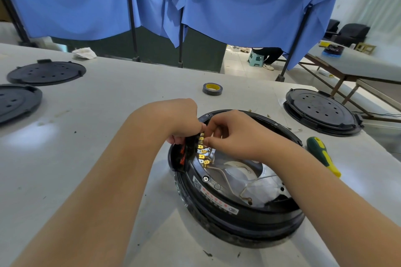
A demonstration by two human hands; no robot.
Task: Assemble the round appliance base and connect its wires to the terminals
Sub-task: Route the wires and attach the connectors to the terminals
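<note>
The round black appliance base (227,221) lies open on the white table, showing a shiny metal inside and pale wires (225,176). At its left rim stands a black terminal block (191,147) with a row of brass terminals (201,151) and orange parts. My left hand (180,121) grips the top of that block from the left. My right hand (236,134) pinches a wire end at the uppermost terminals; the wire end itself is hidden by the fingers.
A green and yellow screwdriver (324,158) lies right of the base. A roll of tape (212,88) sits beyond it. Black round covers lie at the left (45,72), far left (17,101) and right (321,111). Blue curtains hang behind the table.
</note>
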